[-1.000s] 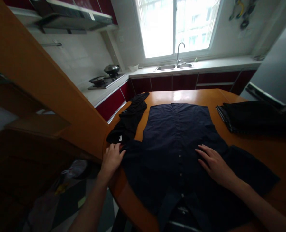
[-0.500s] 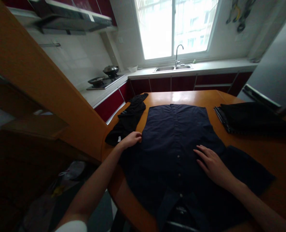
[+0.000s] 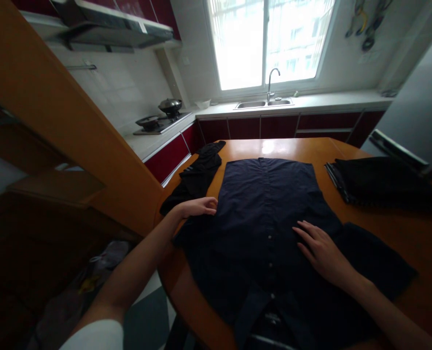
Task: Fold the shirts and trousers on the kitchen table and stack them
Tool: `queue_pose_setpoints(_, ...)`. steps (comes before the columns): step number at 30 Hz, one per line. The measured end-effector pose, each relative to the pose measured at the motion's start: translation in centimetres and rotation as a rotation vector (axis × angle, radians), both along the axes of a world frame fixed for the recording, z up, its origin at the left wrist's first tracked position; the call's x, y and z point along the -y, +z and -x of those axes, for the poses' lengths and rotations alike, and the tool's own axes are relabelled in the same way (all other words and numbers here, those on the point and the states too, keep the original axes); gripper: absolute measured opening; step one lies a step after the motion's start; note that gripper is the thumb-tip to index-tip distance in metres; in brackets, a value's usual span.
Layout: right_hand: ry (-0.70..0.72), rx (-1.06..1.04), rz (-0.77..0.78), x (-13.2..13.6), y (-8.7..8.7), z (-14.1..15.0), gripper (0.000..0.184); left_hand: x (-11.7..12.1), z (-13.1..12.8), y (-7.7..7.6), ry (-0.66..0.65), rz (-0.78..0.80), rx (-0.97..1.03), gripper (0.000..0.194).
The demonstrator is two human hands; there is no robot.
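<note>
A dark navy button-up shirt (image 3: 245, 218) lies spread on the table, its collar toward me and its hem toward the window. At the shirt's left side edge, my left hand (image 3: 200, 206) has its thumb and fingers closed in a pinch on the fabric; the fingertips are partly hidden. My right hand (image 3: 321, 250) rests on the right half of the shirt front, palm down with fingers stretched out. Small light buttons run down the middle of the shirt. The short right-side sleeve (image 3: 378, 257) lies out flat.
The wooden table (image 3: 296, 146) has a rounded edge. Black crumpled clothing (image 3: 201, 170) lies at its left, and a folded dark stack (image 3: 387, 180) at its right. Beyond are a sink (image 3: 252, 104), a stove with pans (image 3: 170, 106) and a fridge (image 3: 420, 97).
My left hand has turned slightly at the shirt's left edge, and its forearm and elbow have swung a little left. The right hand stays in place on the shirt.
</note>
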State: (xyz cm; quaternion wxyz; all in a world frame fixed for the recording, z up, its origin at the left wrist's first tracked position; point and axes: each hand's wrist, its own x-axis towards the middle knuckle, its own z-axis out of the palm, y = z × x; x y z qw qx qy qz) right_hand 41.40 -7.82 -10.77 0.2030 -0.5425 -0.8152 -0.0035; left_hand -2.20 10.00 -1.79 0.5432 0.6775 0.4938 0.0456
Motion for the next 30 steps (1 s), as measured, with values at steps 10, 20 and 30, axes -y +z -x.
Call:
queue_pose_setpoints(10, 0.009, -0.029, 0.009, -0.1, -0.3, -0.2, 0.044, 0.6, 0.6, 0.3, 0.031, -0.241, -0.26, 0.051)
queue_pose_setpoints(20, 0.017, -0.023, 0.002, -0.2, -0.6, -0.3, 0.045, 4.2, -1.4, -1.0, 0.163, -0.602, -0.618, 0.015)
queue_pose_setpoints(30, 0.011, 0.003, -0.006, -0.1, -0.7, -0.3, 0.045, 10.6, -4.1, -5.5, -0.215, -0.903, -0.528, 0.066)
